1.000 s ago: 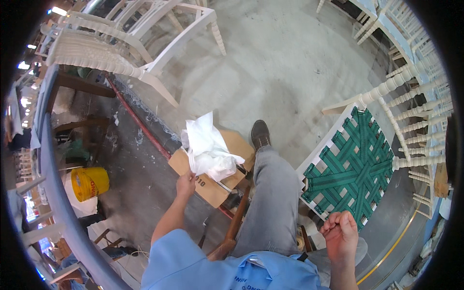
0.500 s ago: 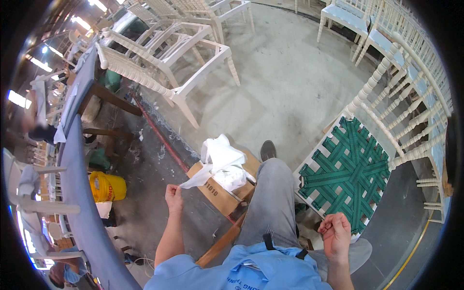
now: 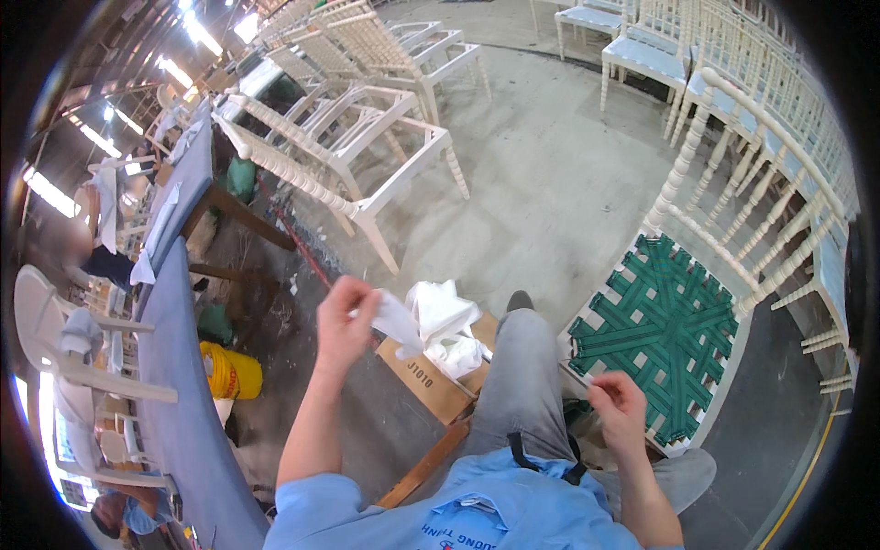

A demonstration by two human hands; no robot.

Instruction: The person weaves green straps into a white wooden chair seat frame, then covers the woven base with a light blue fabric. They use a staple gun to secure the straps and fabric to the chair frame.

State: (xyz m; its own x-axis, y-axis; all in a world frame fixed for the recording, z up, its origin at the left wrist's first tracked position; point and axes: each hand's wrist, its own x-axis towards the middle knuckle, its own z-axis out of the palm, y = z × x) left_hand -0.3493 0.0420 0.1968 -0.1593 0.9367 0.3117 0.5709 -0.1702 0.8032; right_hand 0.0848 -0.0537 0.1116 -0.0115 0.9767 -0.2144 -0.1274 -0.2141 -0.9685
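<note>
My left hand (image 3: 346, 323) is raised beside the cardboard box, closed on a thin white piece of cloth-like material (image 3: 396, 325) that hangs toward the box. A crumpled pile of the same white material (image 3: 446, 312) fills the top of the brown cardboard box (image 3: 412, 374). My right hand (image 3: 620, 410) is closed in a pinch near the front edge of a cream chair's seat. Whatever its fingertips hold, if anything, is too small to make out. Green webbing straps (image 3: 674, 330) criss-cross the seat frame. The chair's turned-spindle back (image 3: 770, 197) stands on the far right side.
Cream chair frames (image 3: 394, 183) with open seats stand at the far left. More chairs (image 3: 646, 60) line the far right. A long table with a blue-grey cover (image 3: 170, 367) runs along the left. Beneath it sits a yellow bucket (image 3: 234, 371). Wood (image 3: 426, 463) lies by my leg.
My left hand has risen with the white piece and is nearer the pile. My right hand has moved slightly up and left, its fingertips now pinched. The whole view has shifted a little.
</note>
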